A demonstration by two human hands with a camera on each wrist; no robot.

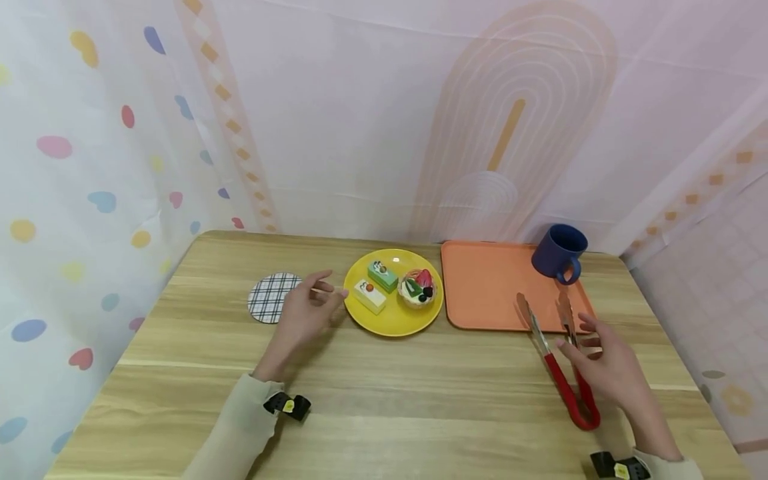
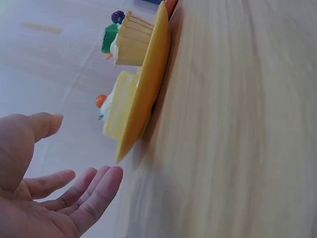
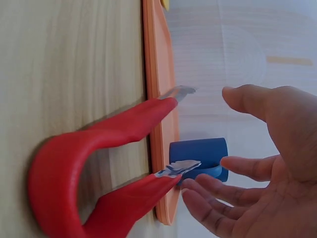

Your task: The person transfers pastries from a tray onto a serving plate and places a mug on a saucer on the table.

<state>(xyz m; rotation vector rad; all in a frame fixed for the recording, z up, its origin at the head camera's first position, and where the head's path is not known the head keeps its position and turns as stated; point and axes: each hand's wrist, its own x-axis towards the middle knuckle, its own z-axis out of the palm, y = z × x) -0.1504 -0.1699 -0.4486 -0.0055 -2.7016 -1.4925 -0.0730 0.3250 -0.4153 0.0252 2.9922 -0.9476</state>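
Note:
My left hand (image 1: 306, 310) is held open at the left rim of a yellow plate (image 1: 390, 325), its thumb tip overlapping the rim in the head view. On that plate sit a cream cake slice (image 1: 371, 298), a green cake slice (image 1: 382, 277) and a fruit tart (image 1: 416, 290). Over the red-handled tongs (image 1: 562, 383) hovers my right hand (image 1: 609, 363), thumb and fingers apart with nothing between them in the right wrist view. The tongs lie with spread arms, their tips over the front edge of an orange tray (image 1: 486, 287).
A dark blue mug (image 1: 551, 259) stands at the tray's back right corner, handle toward the front. Partly behind my left hand lies a round checked coaster (image 1: 264, 301). A patterned curtain (image 1: 348, 120) hangs behind the wooden table (image 1: 420, 427).

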